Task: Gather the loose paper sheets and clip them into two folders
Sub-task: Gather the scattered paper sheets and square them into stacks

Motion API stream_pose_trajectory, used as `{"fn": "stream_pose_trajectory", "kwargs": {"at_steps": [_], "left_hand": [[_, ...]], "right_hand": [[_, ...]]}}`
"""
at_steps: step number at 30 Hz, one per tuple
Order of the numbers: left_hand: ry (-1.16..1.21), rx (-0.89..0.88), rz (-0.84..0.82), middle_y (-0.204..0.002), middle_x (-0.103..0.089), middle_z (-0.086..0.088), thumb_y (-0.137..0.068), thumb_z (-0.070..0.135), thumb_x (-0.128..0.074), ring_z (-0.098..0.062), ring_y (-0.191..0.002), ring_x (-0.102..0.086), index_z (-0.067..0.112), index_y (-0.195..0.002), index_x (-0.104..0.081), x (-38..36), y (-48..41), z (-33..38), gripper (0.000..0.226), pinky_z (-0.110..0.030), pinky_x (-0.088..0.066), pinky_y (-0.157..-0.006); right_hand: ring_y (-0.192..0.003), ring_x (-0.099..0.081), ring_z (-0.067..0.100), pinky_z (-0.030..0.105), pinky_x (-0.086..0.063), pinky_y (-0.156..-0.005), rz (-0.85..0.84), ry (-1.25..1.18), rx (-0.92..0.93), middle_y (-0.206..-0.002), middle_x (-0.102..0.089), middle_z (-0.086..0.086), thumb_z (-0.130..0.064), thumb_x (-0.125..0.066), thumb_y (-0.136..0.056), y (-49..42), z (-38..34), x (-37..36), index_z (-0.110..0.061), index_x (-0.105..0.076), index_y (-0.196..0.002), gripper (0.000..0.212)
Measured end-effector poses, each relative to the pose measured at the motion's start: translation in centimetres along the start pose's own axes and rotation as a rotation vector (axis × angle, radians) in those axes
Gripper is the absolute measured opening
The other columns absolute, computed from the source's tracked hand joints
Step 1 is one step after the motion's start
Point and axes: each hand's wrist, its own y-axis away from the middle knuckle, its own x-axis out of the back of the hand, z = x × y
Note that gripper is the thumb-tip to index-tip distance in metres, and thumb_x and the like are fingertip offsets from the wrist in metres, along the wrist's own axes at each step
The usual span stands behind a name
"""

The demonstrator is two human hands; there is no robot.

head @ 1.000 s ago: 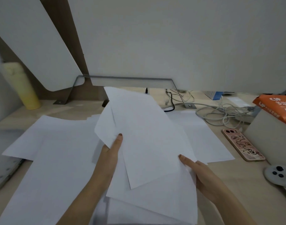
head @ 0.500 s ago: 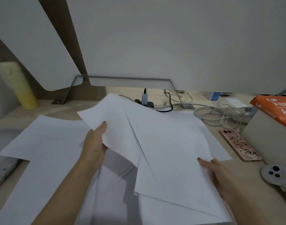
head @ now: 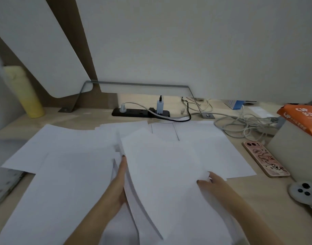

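Several white paper sheets cover the wooden desk (head: 258,197). A loose bundle of sheets (head: 162,177) lies in the middle, fanned and uneven. My left hand (head: 119,181) is pressed edge-on against the bundle's left side, fingers slid under the top sheets. My right hand (head: 213,184) pinches the bundle's right edge, thumb on top. More sheets (head: 66,156) lie flat at the left and others (head: 215,149) at the right. No folder shows in view.
A pink phone (head: 265,159) lies right of the sheets, beside a grey box (head: 296,152) with an orange paper ream (head: 305,119) on it. A white controller (head: 304,191), tangled cables (head: 243,124), a black power strip (head: 139,112) and a yellow bottle (head: 26,92) ring the desk.
The bundle, held up and tilted a second ago, has come down flat onto the desk. Both hands dropped with it, the left sliding along its left edge.
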Motion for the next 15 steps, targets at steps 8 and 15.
{"fn": "stream_pose_trajectory", "kwargs": {"at_steps": [8,15], "left_hand": [[0.020,-0.100,0.060,-0.098,-0.067,0.009,-0.061,0.059,-0.056,-0.021,-0.106,-0.060,0.035,-0.097,-0.056,-1.4,-0.1,-0.6,0.043,-0.042,-0.042,-0.104],[0.006,-0.171,0.071,-0.098,-0.071,-0.004,-0.082,0.003,-0.067,-0.019,-0.086,-0.067,0.019,-0.096,-0.064,-0.7,-0.2,-0.4,0.021,-0.030,-0.053,-0.078]], "right_hand": [[-0.078,-0.058,0.002,0.011,-0.042,-0.059,-0.027,0.022,0.060,-0.090,-0.064,-0.009,-0.013,-0.052,-0.093,-0.4,-0.9,-1.1,-0.021,-0.058,-0.099,0.012],[-0.098,-0.063,0.019,0.029,-0.047,-0.085,-0.031,-0.158,0.014,-0.111,-0.066,0.010,-0.023,-0.060,-0.088,0.6,-0.6,0.5,-0.011,-0.059,-0.119,0.033]]}}
